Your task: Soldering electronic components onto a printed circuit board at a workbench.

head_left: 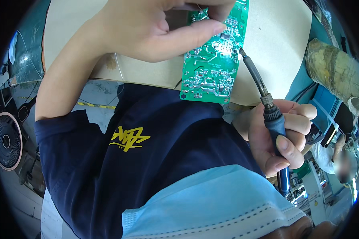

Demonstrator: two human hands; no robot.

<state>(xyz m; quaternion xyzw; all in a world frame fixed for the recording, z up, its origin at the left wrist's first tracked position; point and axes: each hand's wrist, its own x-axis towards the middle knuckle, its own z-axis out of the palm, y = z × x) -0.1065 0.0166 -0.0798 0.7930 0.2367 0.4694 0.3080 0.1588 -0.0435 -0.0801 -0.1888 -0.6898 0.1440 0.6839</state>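
Observation:
A long green circuit board (211, 65) with small soldered parts lies at the top middle, its near end close to my dark shirt. My left hand (151, 34) reaches over its far part, thumb and fingers closed in a pinch on a thin silvery solder wire (202, 10). More thin wire hangs below that wrist. My right hand (298, 123) is wrapped round the blue handle of a soldering iron (254, 71). The iron's dark tip meets the right side of the board; whether it touches or hovers, I cannot tell. A bright glare covers the board beside the tip.
Beneath the board spreads a tan work surface (277, 28). Right of it are a tape-wrapped bundle (333, 73), cables and a blue box (325, 103). A round fan (6, 141) stands at far left. Another person (327, 156) is at far right.

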